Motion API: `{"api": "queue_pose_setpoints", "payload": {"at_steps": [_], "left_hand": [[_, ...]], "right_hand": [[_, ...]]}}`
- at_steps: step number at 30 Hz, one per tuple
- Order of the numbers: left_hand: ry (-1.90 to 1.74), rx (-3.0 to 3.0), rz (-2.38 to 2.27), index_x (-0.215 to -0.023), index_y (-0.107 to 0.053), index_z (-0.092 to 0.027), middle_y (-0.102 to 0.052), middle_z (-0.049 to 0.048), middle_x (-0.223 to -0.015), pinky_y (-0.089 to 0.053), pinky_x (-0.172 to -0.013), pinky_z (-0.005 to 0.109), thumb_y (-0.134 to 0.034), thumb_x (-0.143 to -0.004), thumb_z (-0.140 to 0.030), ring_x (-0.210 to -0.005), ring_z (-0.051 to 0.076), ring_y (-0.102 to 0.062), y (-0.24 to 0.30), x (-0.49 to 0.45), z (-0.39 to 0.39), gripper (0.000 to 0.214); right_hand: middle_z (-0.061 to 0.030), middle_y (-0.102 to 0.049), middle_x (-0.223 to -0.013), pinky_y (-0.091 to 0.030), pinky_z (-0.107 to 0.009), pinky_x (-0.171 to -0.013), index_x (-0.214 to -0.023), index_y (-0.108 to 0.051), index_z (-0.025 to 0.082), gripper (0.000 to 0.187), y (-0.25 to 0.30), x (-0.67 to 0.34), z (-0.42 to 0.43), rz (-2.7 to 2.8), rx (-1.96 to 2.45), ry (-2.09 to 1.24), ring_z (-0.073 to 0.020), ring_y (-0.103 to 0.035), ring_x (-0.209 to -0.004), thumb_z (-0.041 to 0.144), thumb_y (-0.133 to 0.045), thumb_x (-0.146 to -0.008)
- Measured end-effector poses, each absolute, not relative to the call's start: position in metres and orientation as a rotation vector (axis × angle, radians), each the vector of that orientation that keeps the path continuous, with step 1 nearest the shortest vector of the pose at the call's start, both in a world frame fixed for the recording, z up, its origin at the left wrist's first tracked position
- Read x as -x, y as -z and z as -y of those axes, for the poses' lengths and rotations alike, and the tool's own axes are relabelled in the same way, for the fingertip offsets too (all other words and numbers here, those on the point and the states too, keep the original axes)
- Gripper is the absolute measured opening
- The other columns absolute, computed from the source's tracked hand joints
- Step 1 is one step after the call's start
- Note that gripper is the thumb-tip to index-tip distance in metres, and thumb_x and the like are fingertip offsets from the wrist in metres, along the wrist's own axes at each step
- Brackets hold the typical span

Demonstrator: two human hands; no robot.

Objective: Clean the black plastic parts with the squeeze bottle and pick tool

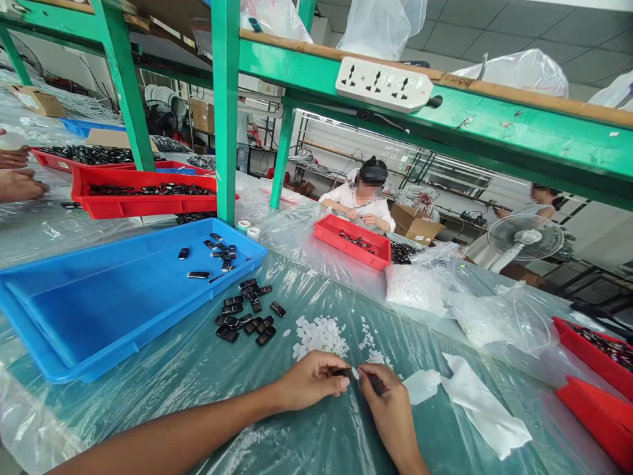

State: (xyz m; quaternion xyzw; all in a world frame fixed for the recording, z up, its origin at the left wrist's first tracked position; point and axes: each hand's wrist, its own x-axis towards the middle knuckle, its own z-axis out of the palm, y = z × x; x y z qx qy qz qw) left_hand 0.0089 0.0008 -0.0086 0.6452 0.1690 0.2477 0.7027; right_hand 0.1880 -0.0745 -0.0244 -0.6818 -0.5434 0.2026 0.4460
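Observation:
My left hand [312, 382] is closed on a small black plastic piece [342, 373], mostly hidden by its fingers. Facing it, my right hand [388, 396] pinches a small white oval piece [355, 373] against the end of the black one. Just beyond my hands lies a heap of small white pieces [321, 336], with a looser scatter of tiny white bits [368, 340] to its right. Left of the heap, several glossy black pieces [247, 320] lie loose on the plastic-covered table [297, 435].
A blue tray [113, 254] with several black pieces stands at left. Red bins [353, 242] sit farther back and at right. White sheets [484, 406] lie right of my hands. A green shelf frame [226, 119] rises ahead. A co-worker [368, 194] sits opposite; another person's hands [20, 175] show at left.

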Motion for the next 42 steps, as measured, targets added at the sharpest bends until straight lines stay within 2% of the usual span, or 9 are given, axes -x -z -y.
{"api": "queue_pose_setpoints", "payload": {"at_steps": [4,10,15,19,23,27,36,42], "left_hand": [[-0.525,-1.464,-0.343,-0.094,-0.068,-0.013,-0.058,0.0037,-0.072,-0.041,-0.064,0.024,-0.061,-0.077,-0.046,-0.064,0.012,-0.051,0.010,-0.009,-0.002,0.038],[-0.520,-1.517,-0.297,-0.091,-0.068,-0.012,-0.052,0.0010,-0.065,-0.034,-0.056,0.020,-0.058,-0.079,-0.047,-0.059,0.010,-0.045,0.005,-0.008,-0.001,0.038],[-0.503,-1.564,-0.270,-0.090,-0.068,-0.012,-0.047,-0.0002,-0.062,-0.031,-0.054,0.020,-0.054,-0.080,-0.052,-0.057,0.009,-0.040,0.004,-0.007,0.000,0.043],[-0.498,-1.632,-0.198,-0.087,-0.066,-0.010,-0.045,0.0000,-0.064,-0.027,-0.053,0.020,-0.050,-0.083,-0.051,-0.058,0.009,-0.036,0.001,-0.006,0.001,0.044],[-0.516,-1.699,-0.183,-0.084,-0.063,-0.011,-0.040,-0.0017,-0.062,-0.024,-0.051,0.020,-0.047,-0.085,-0.050,-0.056,0.008,-0.031,-0.001,-0.005,0.000,0.042],[-0.532,-1.758,-0.197,-0.079,-0.062,-0.011,-0.040,-0.0020,-0.061,-0.024,-0.051,0.020,-0.047,-0.085,-0.050,-0.056,0.008,-0.032,-0.004,-0.004,0.000,0.042],[-0.465,-1.599,-0.182,-0.087,-0.065,-0.010,-0.053,0.0026,-0.070,-0.035,-0.060,0.020,-0.050,-0.084,-0.047,-0.065,0.011,-0.047,-0.003,-0.004,0.003,0.040],[-0.365,-1.349,-0.258,-0.084,-0.069,-0.011,-0.055,0.0012,-0.065,-0.039,-0.061,0.021,-0.061,-0.076,-0.049,-0.060,0.010,-0.050,-0.002,-0.006,-0.003,0.039]], "right_hand": [[-0.0040,-0.065,-0.086,-0.047,-0.032,-0.075,-0.086,-0.066,0.022,0.025,0.023,-0.185,0.084,1.147,1.551,-0.726,-0.0199,-0.059,-0.081,0.044,-0.057,-0.078],[-0.0031,-0.062,-0.101,-0.047,-0.027,-0.073,-0.081,-0.070,0.024,0.021,0.015,-0.174,0.092,0.969,1.355,-0.969,-0.0149,-0.056,-0.078,0.042,-0.065,-0.073],[-0.0004,-0.061,-0.096,-0.044,-0.020,-0.071,-0.078,-0.072,0.023,0.017,0.013,-0.171,0.092,0.786,1.251,-1.125,-0.0106,-0.053,-0.075,0.035,-0.074,-0.067],[-0.0001,-0.062,-0.087,-0.047,-0.024,-0.070,-0.080,-0.072,0.022,0.019,0.012,-0.169,0.093,0.653,1.194,-1.278,-0.0117,-0.055,-0.076,0.036,-0.074,-0.066],[0.0012,-0.064,-0.077,-0.049,-0.025,-0.070,-0.083,-0.071,0.021,0.021,0.010,-0.165,0.096,0.450,1.089,-1.424,-0.0096,-0.058,-0.071,0.028,-0.077,-0.064],[0.0012,-0.066,-0.072,-0.050,-0.026,-0.070,-0.081,-0.071,0.018,0.019,0.012,-0.164,0.096,0.363,1.013,-1.477,-0.0093,-0.060,-0.068,0.022,-0.078,-0.063],[0.0007,-0.067,-0.071,-0.051,-0.031,-0.075,-0.079,-0.069,0.019,0.016,0.015,-0.160,0.097,0.300,0.964,-1.494,-0.0107,-0.062,-0.068,0.020,-0.077,-0.064],[0.0015,-0.066,-0.069,-0.051,-0.030,-0.077,-0.081,-0.068,0.020,0.017,0.016,-0.154,0.093,0.412,1.023,-1.368,-0.0105,-0.061,-0.067,0.028,-0.074,-0.068]]}}
